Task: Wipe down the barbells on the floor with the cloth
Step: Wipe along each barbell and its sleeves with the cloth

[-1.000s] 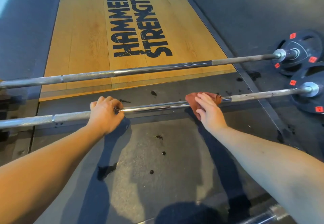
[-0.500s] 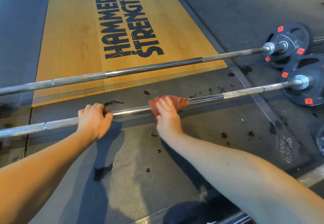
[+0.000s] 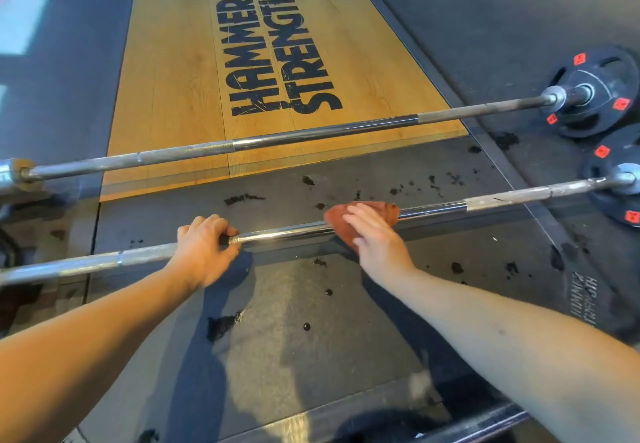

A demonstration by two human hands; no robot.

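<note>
**Cloth point(image 3: 381, 210) slides left**

Leftward the cloth has slid on the near barbell point(image 3: 294, 229), closer to the left hand point(image 3: 204, 248), which grips the knurling. The right hand point(image 3: 377, 241) presses it flat-fingered; unwrapped, it may skid off or miss the underside. The far barbell point(image 3: 311, 136) lies beyond.

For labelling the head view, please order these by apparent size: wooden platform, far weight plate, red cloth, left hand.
1. wooden platform
2. far weight plate
3. left hand, gripping the near barbell, and red cloth: alike; the right hand covers part of the cloth.
</note>
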